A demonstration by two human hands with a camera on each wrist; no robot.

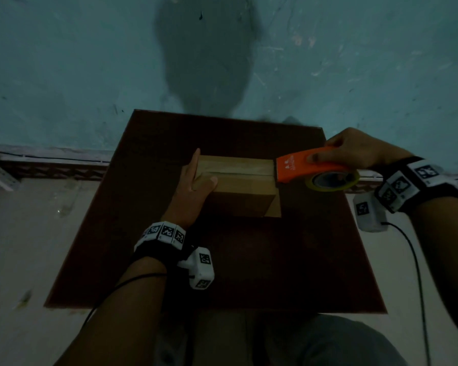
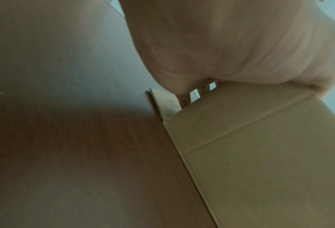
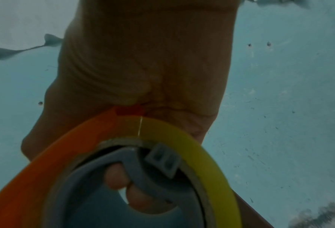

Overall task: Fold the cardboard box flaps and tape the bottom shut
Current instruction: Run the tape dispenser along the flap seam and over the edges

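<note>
- cardboard box [image 1: 238, 186] sits on the dark red-brown table [image 1: 148, 220], around the middle of the top and toward its far edge, flaps folded closed on the upward face.
- seam between the two folded flaps runs left to right across the box top; a strip of shiny tape [image 1: 238, 169] lies along it, reaching the right end.
- left hand [image 1: 193, 183] is at the box's left end, fingers straight and flat against that end, thumb lying over the top corner; it presses the box, nothing is gripped.
- left wrist view: palm [image 2: 231, 46] bears on the box's upper edge [image 2: 260, 138], a small pale flap [image 2: 166, 104] sticks out at the corner next to the table surface [image 2: 75, 154].
- right hand [image 1: 354, 151] holds the orange tape dispenser [image 1: 307, 166], thumb on its near side face, other fingers curled over the top.
- dispenser's front edge touches the box's top right end, right on the seam line.
- yellowish tape roll [image 1: 331, 180] hangs in the dispenser beyond the box's right side, above the table's right part.
- right wrist view: fingertips [image 3: 119, 179] wrap the grey hub inside the roll [image 3: 207, 154], orange body [image 3: 45, 162] on the left.
- both wrists carry black bands with white marker cubes, cables trailing off.
- teal wall [image 1: 90, 62] behind the table, dark stain [image 1: 206, 56] on it, pale floor at the sides.
- person's knees show under the near table edge.
</note>
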